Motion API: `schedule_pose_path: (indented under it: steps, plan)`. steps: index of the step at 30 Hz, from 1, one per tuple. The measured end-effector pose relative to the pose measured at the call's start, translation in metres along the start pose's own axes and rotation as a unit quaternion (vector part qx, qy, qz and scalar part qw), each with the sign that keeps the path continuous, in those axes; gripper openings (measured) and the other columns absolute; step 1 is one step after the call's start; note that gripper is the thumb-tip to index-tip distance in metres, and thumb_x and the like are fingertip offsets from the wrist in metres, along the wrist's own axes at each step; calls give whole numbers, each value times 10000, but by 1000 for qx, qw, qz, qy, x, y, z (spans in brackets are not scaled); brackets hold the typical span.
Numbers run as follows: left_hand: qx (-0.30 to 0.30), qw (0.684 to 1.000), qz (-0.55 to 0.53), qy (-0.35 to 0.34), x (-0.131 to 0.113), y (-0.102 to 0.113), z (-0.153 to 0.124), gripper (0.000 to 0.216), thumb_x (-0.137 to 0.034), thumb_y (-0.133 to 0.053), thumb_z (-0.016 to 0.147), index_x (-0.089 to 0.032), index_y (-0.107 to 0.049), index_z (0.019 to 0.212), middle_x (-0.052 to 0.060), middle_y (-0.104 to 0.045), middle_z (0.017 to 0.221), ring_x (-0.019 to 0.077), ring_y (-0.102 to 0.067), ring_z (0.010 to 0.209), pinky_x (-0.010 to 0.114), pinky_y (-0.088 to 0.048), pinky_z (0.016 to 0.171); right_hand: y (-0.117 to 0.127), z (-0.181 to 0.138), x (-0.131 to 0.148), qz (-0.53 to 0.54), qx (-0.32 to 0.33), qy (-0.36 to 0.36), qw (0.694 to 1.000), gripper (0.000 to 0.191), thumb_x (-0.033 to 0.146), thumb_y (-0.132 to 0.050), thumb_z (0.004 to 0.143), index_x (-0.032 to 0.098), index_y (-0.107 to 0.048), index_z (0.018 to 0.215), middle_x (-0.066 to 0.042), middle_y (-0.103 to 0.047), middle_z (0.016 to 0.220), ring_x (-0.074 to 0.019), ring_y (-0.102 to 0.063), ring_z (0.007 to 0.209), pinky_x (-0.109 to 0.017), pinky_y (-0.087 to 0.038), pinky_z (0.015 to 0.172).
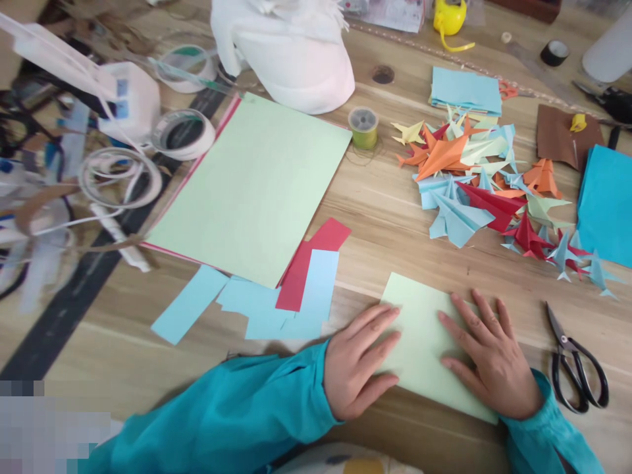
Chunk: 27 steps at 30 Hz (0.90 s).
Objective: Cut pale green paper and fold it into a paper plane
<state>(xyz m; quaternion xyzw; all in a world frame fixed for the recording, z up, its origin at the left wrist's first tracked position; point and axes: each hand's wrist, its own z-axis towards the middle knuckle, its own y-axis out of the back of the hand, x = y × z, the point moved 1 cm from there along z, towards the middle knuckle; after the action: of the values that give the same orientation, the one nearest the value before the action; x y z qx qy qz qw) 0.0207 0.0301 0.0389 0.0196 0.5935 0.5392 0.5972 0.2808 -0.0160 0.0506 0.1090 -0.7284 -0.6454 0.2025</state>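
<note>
A small pale green paper sheet (422, 336) lies on the wooden table near the front edge. My left hand (358, 362) lies flat on its left part, fingers stretched out. My right hand (488, 359) presses flat on its right part, fingers spread. Both arms wear teal sleeves. Neither hand grips anything.
Black scissors (575, 368) lie right of my right hand. A pile of folded paper planes (474, 184) sits at the back right, beside blue sheets (607, 204). A large green sheet (251, 184), blue and red paper strips (301, 283), tape rolls (182, 135) and a thread spool (363, 127) lie left and behind.
</note>
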Motion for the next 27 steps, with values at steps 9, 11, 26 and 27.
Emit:
schedule_pose_path:
  steps: [9, 11, 26, 27]
  plan:
    - [-5, 1000, -7, 0, 0, 2, 1, 430, -272, -502, 854, -56, -470, 1225, 270, -368, 1380, 376, -309, 1311, 614, -399, 962, 1, 0, -1, 14, -3, 9, 1000, 591, 492, -536, 841, 325, -382, 1387, -52, -320, 1490, -371, -181, 1389, -640, -198, 1056]
    - [-8, 1000, -8, 1, 0, 2, 1, 432, -271, -502, 853, -60, -467, 1228, 269, -376, 1373, 375, -315, 1307, 616, -398, 960, 2, 0, -1, 13, -4, 7, 1000, 582, 486, -533, 844, 328, -386, 1384, -50, -320, 1490, -368, -184, 1389, -639, -202, 1056]
    - [-12, 1000, 3, 5, -1, -1, -1, 413, -279, -494, 856, -59, -477, 1206, 270, -432, 1324, 382, -330, 1298, 623, -409, 947, 1, 0, -1, 7, -6, 3, 1000, 582, 488, -535, 842, 329, -389, 1383, -48, -325, 1488, -364, -195, 1387, -632, -211, 1057]
    - [-13, 1000, 3, 7, -1, -1, -1, 411, -276, -494, 854, -60, -478, 1204, 269, -437, 1320, 381, -332, 1297, 622, -411, 945, 1, 1, -1, 8, -7, 2, 1000, 576, 489, -534, 843, 330, -396, 1379, -47, -331, 1485, -363, -199, 1386, -633, -213, 1057]
